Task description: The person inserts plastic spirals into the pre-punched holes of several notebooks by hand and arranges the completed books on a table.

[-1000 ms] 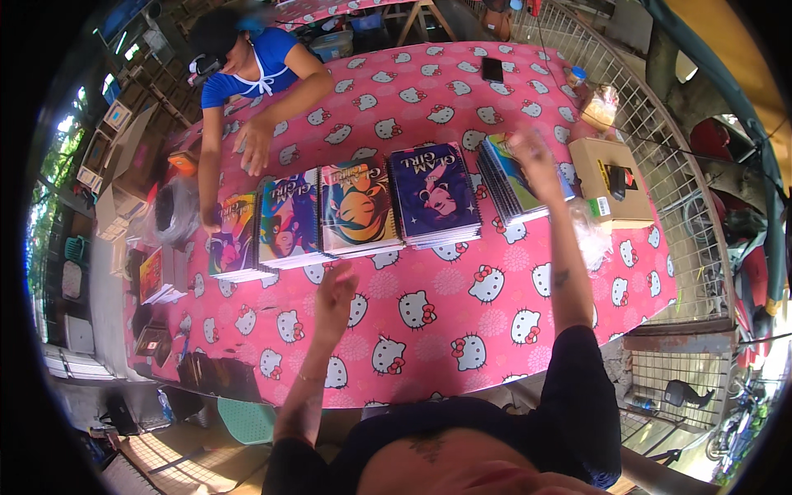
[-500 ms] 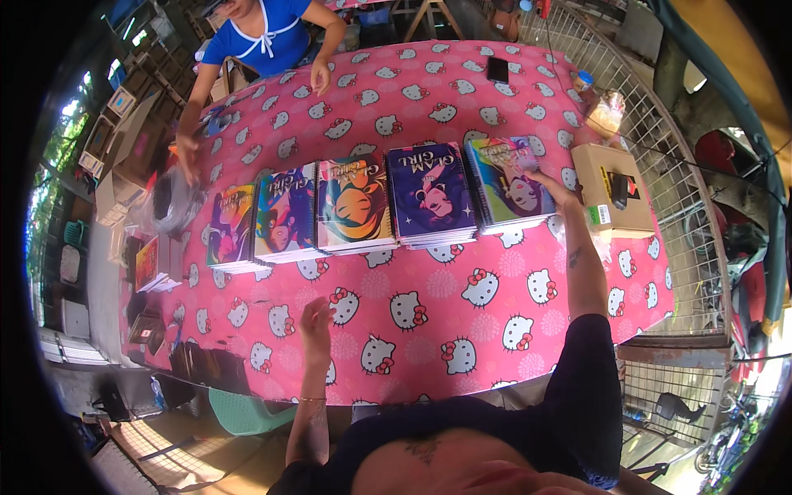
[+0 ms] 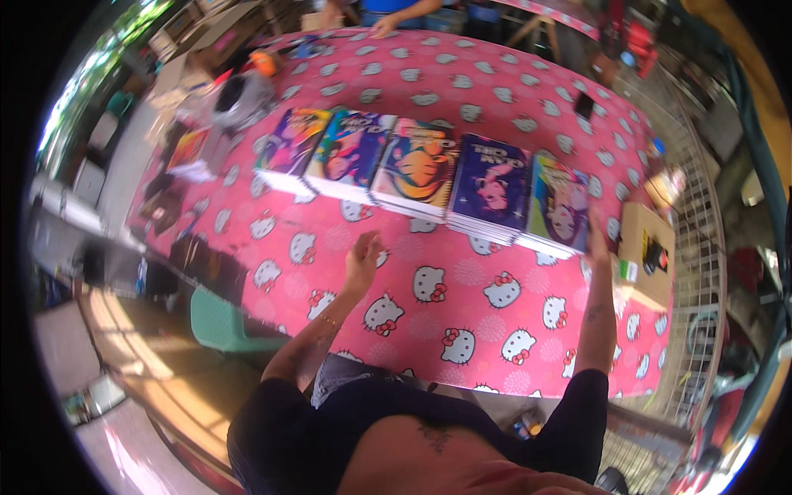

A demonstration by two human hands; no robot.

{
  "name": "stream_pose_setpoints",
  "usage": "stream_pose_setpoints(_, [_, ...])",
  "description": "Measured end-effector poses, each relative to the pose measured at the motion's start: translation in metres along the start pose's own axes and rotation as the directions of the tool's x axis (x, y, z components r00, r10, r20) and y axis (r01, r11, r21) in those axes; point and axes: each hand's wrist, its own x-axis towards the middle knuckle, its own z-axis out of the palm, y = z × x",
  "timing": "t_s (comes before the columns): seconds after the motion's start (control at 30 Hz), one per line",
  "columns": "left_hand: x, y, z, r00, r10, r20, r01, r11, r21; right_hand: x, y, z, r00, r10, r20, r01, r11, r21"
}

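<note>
Several stacks of spiral notebooks with colourful illustrated covers stand in a row across a pink table. My right hand [image 3: 598,238] rests against the right side of the rightmost notebook stack [image 3: 561,202], its fingers stretched along the edge. To the left of that stack comes a purple-covered stack [image 3: 492,181], then an orange-and-cream one [image 3: 417,165]. My left hand [image 3: 363,254] hovers over the tablecloth in front of the row, empty, with loosely bent fingers somewhat blurred. Farther left are a blue-covered stack [image 3: 351,148] and a yellow-purple one [image 3: 293,144].
A cardboard box [image 3: 646,256] sits right of the stacks, near a metal grille fence. At the left lie a plastic bag [image 3: 245,99] and another notebook pile [image 3: 191,153]. A black phone [image 3: 584,106] is farther back. Across the table a person's hand [image 3: 384,28] shows.
My view has turned, so the row now slants. My right hand has slid from the top of the rightmost stack to its side. The other person is now mostly out of view.
</note>
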Motion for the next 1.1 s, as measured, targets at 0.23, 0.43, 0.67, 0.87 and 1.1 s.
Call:
stream_pose_setpoints(0.23, [0.01, -0.007, -0.135, 0.888, 0.207, -0.41, -0.088, 0.953, 0.291, -0.043, 0.076, 0.028, 0.72, -0.393, -0.572, 0.414, 0.905, -0.1])
stream_pose_setpoints(0.43, [0.099, 0.021, -0.246, 0.829, 0.213, -0.517, -0.035, 0.943, 0.331, -0.091, 0.188, 0.155, 0.459, -0.497, -0.736, 0.435, 0.848, -0.302])
stream_pose_setpoints(0.67, [0.269, 0.011, -0.321, 0.988, -0.155, -0.001, 0.149, 0.953, -0.265, -0.17, 0.241, 0.413, 0.85, -0.523, 0.063, 0.45, 0.659, -0.602])
stream_pose_setpoints(0.87, [0.29, 0.014, -0.289, 0.816, 0.053, 0.575, 0.178, 0.924, -0.337, -0.192, 0.28, 0.542, 0.765, -0.641, 0.062, 0.153, 0.088, -0.984])
stream_pose_setpoints(1.1, [0.289, 0.002, -0.319, 0.848, -0.222, 0.482, 0.363, 0.905, -0.221, -0.176, 0.283, 0.552, 0.813, -0.57, -0.116, 0.046, 0.261, -0.964])
